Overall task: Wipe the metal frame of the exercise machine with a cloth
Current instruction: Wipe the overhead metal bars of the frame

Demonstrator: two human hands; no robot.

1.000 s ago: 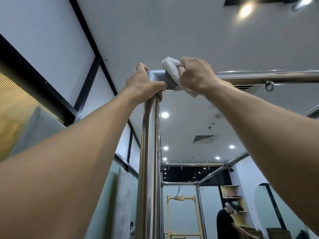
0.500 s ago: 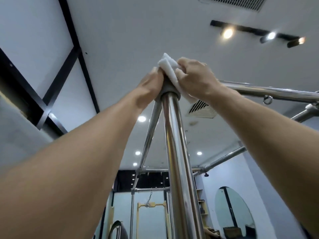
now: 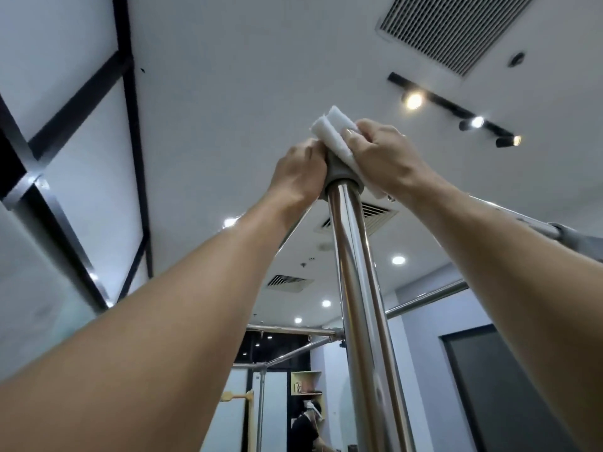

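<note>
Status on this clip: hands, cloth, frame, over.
Right hand grips white cloth on the corner joint. Left hand holds joint's other side. Nothing in the way.

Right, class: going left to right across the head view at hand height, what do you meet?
Black beam → left hand, gripping the grey corner joint → white cloth → right hand, holding that cloth → track spotlights.

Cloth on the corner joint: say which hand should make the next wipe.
Right. The right hand grips the cloth against the grey joint; the left hand holds the joint bare, likely steadying.
</note>
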